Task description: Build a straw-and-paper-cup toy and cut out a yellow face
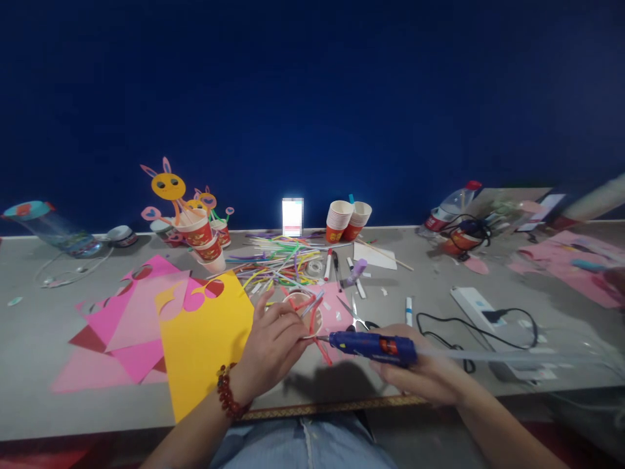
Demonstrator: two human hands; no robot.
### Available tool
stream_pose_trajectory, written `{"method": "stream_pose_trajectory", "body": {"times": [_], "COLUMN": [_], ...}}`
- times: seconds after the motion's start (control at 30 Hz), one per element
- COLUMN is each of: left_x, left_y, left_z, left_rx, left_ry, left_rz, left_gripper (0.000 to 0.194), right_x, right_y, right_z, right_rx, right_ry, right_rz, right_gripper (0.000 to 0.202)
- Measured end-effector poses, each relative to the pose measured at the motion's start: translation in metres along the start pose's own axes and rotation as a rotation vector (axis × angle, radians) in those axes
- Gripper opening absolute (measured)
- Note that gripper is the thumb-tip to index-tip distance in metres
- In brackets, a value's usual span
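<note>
My left hand [274, 340] is closed on the rim of a paper cup [296, 301], tilted with its mouth toward me. Red pipe cleaners [323, 352] stick out around the cup, and a greyish one lies across its opening. A blue glue gun [374, 346] is held in my right hand [422, 368], its nozzle pointing left at the cup's rim beside my left fingertips. A long translucent glue stick [493, 355] extends from its back. Behind the glue gun lie scissors [355, 314] and a pink sheet [336, 299].
Yellow paper [205, 352] and pink sheets [131, 339] lie left. Colourful pipe cleaners [278, 260], stacked cups [338, 221] and decorated cups [195, 228] stand behind. A power strip [476, 309] with a black cable is right; another person's hand [616, 281] shows at the far right.
</note>
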State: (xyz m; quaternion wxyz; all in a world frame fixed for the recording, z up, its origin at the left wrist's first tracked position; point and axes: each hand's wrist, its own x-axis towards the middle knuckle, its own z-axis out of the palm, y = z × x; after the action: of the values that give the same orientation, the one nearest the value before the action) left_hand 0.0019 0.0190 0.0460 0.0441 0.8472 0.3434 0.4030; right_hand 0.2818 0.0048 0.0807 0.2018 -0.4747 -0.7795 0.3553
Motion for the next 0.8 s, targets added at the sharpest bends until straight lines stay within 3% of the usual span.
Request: {"method": "stream_pose_trajectory", "body": {"times": [0.1,0.2,0.3,0.37,0.47,0.53,0.6,0.63,0.7,0.8], "left_x": [-0.001,0.001,0.003,0.003,0.000,-0.002,-0.004,-0.004,-0.004,-0.004], "left_y": [-0.001,-0.002,-0.003,-0.004,-0.005,-0.006,-0.007,-0.007,-0.007,-0.006], "left_z": [0.001,0.001,0.000,0.001,0.003,0.005,0.006,0.007,0.009,0.010], "left_rx": [-0.002,-0.010,-0.023,-0.030,-0.042,-0.048,-0.053,-0.057,-0.066,-0.075], "left_ry": [-0.005,0.016,0.041,0.050,0.050,0.047,0.046,0.048,0.055,0.065], "left_rz": [-0.008,-0.014,-0.014,-0.023,-0.053,-0.064,-0.070,-0.071,-0.076,-0.075], "left_gripper": [0.004,0.005,0.007,0.008,0.008,0.008,0.009,0.009,0.009,0.010], "right_x": [-0.003,-0.006,-0.007,-0.008,-0.008,-0.006,-0.001,0.003,0.014,0.037], "right_y": [0.003,0.011,0.020,0.025,0.035,0.048,0.067,0.079,0.105,0.141], "right_z": [0.000,0.000,0.000,-0.002,-0.015,-0.030,-0.047,-0.054,-0.062,-0.062], "right_rx": [0.126,0.288,0.551,0.755,0.881,0.759,0.434,0.202,-0.365,-0.566], "right_ry": [-0.021,-0.151,-0.209,-0.111,0.216,0.478,0.677,0.716,0.584,0.536], "right_rz": [0.145,0.317,0.262,0.141,0.025,0.022,0.087,0.155,0.396,0.504], "right_gripper": [0.018,0.024,0.034,0.040,0.041,0.035,0.031,0.033,0.039,0.027]}}
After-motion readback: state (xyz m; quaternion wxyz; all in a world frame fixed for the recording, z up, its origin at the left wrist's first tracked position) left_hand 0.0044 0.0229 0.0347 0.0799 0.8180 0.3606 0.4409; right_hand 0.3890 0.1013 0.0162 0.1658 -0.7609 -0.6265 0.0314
